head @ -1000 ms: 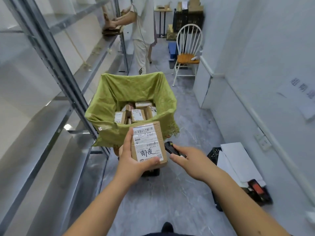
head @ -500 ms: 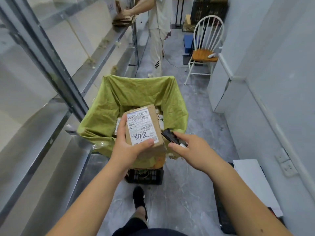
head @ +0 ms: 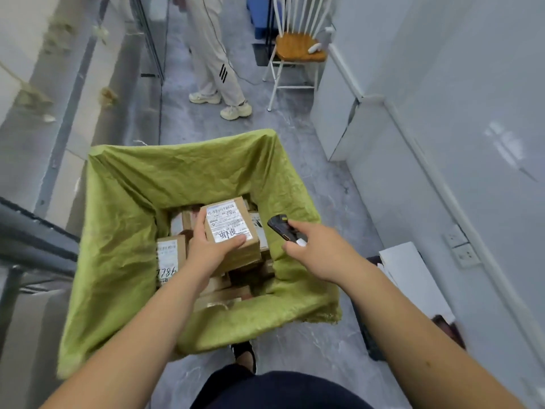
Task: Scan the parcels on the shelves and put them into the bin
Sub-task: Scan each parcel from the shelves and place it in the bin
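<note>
Grey marbled floor [head: 295, 149] underfoot, narrow aisle, pale wall [head: 442, 84] running along beyond the right hand, metal shelves [head: 38, 231] beyond the left hand. Farther ahead of both hands, a white spindle-back chair [head: 298, 45] with an orange seat, and beside it the legs of another person [head: 215, 63] in light trousers and pale shoes. Directly below the hands, the bin [head: 188, 172] lined with green woven cloth, its floor packed with brown labelled parcels [head: 169, 255] lying flat. Left hand [head: 209, 249] gripping a cardboard parcel [head: 233, 228] — thumb across the near edge of its white label, fingers wrapped up the left side — held inside the bin's mouth, just above the parcels already there. Label face up and tilted toward the camera, long axis running from the left hand away toward the far wall of the bin, slightly angled to the left. Right hand [head: 321, 252] just beside it, apart from the parcel, clasping a black scanner [head: 281, 227] with yellow trim, its head pointing up and left toward the parcel's label. White flat sheets [head: 410, 273] on a dark crate to the right of the right forearm.
</note>
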Demonstrator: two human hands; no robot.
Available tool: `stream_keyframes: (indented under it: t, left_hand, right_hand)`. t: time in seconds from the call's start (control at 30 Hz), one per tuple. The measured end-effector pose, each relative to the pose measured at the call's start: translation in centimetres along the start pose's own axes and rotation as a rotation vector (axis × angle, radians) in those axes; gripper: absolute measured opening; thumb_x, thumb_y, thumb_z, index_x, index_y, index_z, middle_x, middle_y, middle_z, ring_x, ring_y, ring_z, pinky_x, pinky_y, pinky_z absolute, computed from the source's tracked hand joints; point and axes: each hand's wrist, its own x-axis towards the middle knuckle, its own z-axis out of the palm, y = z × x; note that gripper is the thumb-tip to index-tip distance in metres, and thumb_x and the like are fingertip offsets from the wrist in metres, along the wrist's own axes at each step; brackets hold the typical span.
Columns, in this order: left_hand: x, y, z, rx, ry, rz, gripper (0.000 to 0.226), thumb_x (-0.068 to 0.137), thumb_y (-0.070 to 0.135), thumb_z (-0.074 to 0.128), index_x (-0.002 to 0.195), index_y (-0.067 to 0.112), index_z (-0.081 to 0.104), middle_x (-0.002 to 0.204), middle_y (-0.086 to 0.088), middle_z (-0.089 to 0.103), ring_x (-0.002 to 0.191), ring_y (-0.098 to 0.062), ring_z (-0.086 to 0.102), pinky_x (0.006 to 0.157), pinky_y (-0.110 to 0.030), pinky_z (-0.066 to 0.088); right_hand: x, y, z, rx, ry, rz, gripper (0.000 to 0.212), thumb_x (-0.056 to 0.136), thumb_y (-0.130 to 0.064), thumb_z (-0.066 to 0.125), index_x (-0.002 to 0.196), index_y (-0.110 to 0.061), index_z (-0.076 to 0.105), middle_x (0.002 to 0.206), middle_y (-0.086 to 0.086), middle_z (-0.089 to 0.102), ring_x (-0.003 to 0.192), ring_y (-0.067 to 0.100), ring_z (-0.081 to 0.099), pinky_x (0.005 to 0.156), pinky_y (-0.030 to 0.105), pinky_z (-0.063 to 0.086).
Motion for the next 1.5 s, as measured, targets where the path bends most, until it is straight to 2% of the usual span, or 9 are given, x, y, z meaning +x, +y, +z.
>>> stream_keyframes:
  t: [0.13,0.3,0.5,0.67,0.77,0.93,1.23,1.37,1.5]
  left_hand:
    - [6.9,-1.4,1.0,0.051,-0.008,-0.082,0.124,0.066,0.028,0.102,0.162,0.044,0.024,0.149,0.011,0.052,0.135,-0.016,0.052,0.119,-0.045,0.042]
    - [12.4,-3.1,3.3,0.148,-0.024,-0.043,0.129,0.066,0.025,0.101,0.164,0.038,0.019,0.147,0.012,0.050,0.136,-0.010,0.051,0.120,-0.038,0.039]
    - [14.0,-3.9,5.2,0.335,0.007,-0.039,0.132,0.060,0.043,0.098,0.154,0.063,0.008,0.154,-0.005,0.027,0.109,-0.006,0.042,0.106,-0.023,0.028]
    - [14.2,-3.7,5.8,0.439,0.008,-0.065,0.133,0.061,0.048,0.096,0.154,0.064,0.004,0.158,-0.008,0.022,0.124,-0.029,0.057,0.110,-0.034,0.037]
    - [13.9,-3.7,5.4,0.451,0.003,-0.037,0.132,0.063,0.049,0.096,0.158,0.059,0.004,0.159,-0.007,0.021,0.131,-0.023,0.052,0.108,-0.027,0.032]
    - [12.2,-3.7,4.2,0.404,0.023,0.006,0.127,0.063,0.052,0.094,0.154,0.066,0.008,0.164,-0.003,0.020,0.128,-0.007,0.041,0.109,-0.027,0.028]
    - [5.0,-3.5,3.9,0.652,0.103,0.023,0.122,0.067,0.061,0.090,0.160,0.054,0.012,0.168,-0.001,0.021,0.153,-0.021,0.031,0.118,-0.037,0.032]
    - [0.1,-1.9,5.4,0.874,0.284,-0.048,0.112,0.075,0.068,0.080,0.165,0.040,0.020,0.168,-0.003,0.030,0.150,-0.027,0.036,0.119,-0.049,0.039]
    - [-5.8,-0.4,7.7,0.939,0.472,-0.108,0.101,0.081,0.069,0.073,0.164,0.034,0.027,0.167,-0.004,0.034,0.153,-0.025,0.032,0.121,-0.046,0.036]
  right_hand:
    - [3.4,-0.3,0.9,0.019,-0.040,0.096,0.069,0.092,-0.054,0.064,0.155,-0.032,0.045,0.150,-0.004,0.057,0.131,0.019,0.056,0.104,0.035,0.048]
    - [5.8,0.1,1.4,0.026,-0.018,0.181,0.064,0.093,-0.054,0.066,0.151,-0.032,0.050,0.143,-0.003,0.062,0.124,0.019,0.059,0.090,0.031,0.045]
    - [7.2,0.6,1.4,-0.022,-0.052,0.238,0.070,0.092,-0.060,0.063,0.154,-0.032,0.047,0.149,-0.006,0.056,0.133,0.018,0.054,0.104,0.035,0.045]
    - [8.0,0.8,1.4,-0.025,-0.058,0.242,0.070,0.092,-0.060,0.062,0.154,-0.032,0.047,0.149,-0.006,0.057,0.133,0.017,0.054,0.108,0.038,0.046]
    - [8.1,1.0,1.5,-0.010,-0.072,0.227,0.070,0.092,-0.059,0.063,0.154,-0.031,0.047,0.150,-0.004,0.056,0.134,0.018,0.054,0.107,0.036,0.045]
    - [8.1,1.3,1.3,-0.002,-0.094,0.178,0.069,0.094,-0.057,0.064,0.155,-0.029,0.047,0.151,-0.004,0.055,0.135,0.019,0.053,0.108,0.035,0.044]
    - [8.1,3.5,0.3,-0.035,-0.170,0.019,0.069,0.093,-0.060,0.062,0.154,-0.032,0.046,0.147,-0.002,0.059,0.131,0.022,0.056,0.099,0.035,0.046]
    - [8.5,5.1,-0.2,-0.078,-0.202,-0.137,0.067,0.092,-0.059,0.062,0.151,-0.030,0.049,0.141,0.000,0.064,0.127,0.027,0.059,0.101,0.037,0.049]
    - [8.5,6.2,-0.7,-0.132,-0.256,-0.304,0.073,0.090,-0.064,0.059,0.154,-0.032,0.045,0.140,0.007,0.063,0.126,0.032,0.058,0.101,0.043,0.050]
